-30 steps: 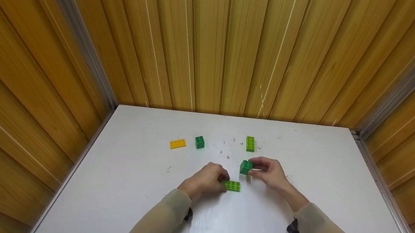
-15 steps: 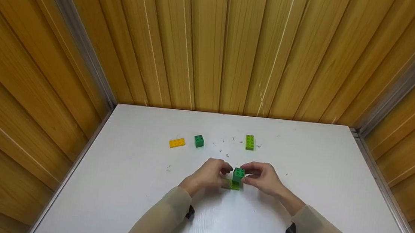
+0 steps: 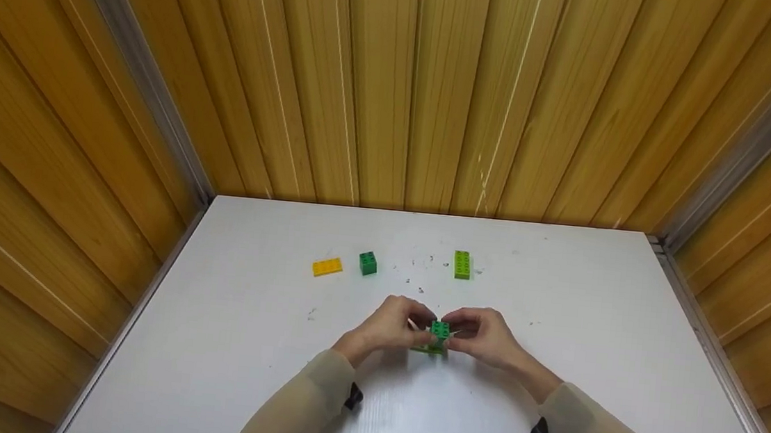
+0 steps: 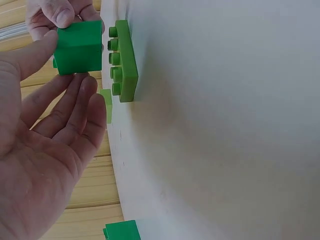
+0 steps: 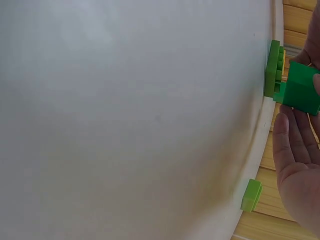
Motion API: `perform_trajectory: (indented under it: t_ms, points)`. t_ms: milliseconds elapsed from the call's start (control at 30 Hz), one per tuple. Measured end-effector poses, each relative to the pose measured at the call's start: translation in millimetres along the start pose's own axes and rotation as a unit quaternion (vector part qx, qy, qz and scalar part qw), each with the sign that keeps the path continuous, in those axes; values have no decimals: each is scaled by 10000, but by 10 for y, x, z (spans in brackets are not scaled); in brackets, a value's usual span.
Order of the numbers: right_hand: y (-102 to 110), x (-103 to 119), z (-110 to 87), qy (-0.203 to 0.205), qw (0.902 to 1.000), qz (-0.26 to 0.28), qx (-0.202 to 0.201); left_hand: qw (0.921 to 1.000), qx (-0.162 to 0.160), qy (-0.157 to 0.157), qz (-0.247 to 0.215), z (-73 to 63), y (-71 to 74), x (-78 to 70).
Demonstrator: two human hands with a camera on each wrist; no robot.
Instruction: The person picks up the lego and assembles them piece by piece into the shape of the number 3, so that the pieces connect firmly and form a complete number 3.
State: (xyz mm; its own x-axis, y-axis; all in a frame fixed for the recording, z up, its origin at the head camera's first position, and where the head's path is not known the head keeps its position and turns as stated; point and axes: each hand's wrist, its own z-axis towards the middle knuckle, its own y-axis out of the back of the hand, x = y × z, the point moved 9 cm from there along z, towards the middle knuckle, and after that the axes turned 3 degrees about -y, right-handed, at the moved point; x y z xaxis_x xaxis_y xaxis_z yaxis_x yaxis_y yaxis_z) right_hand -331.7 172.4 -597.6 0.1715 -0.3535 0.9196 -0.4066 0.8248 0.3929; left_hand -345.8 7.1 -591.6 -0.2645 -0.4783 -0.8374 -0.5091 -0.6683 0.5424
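A dark green building brick (image 3: 440,330) is held between both hands, just above a flat lime-green brick (image 4: 129,65) on the table. My left hand (image 3: 390,324) pinches it from the left, thumb on the near side and fingertips on the far side. From the right, my right hand (image 3: 489,337) pinches the same brick. In the left wrist view, a narrow gap shows between the dark green brick and the flat brick's studs. The hands and the held brick hide most of the flat brick in the head view.
Farther back on the white table (image 3: 221,342) lie a yellow flat brick (image 3: 327,266), another dark green brick (image 3: 368,263) and a longer lime-green brick (image 3: 462,265). Wood-patterned walls (image 3: 382,91) enclose the back and sides.
My right hand has brought the dark green brick left and nearer, over the flat brick. The left hand has let go of the flat brick and taken hold of the dark green one.
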Motion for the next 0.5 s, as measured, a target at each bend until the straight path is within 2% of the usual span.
perform_trajectory:
  t_ms: [233, 500]
  points:
    - [-16, -10, -2, 58, 9999, -142, -9, 10000, 39, 28, 2, -2, -9, 10]
    - [-32, -22, -10, 68, 9999, -157, 1, 9993, -4, -273, 237, 4, -4, -15]
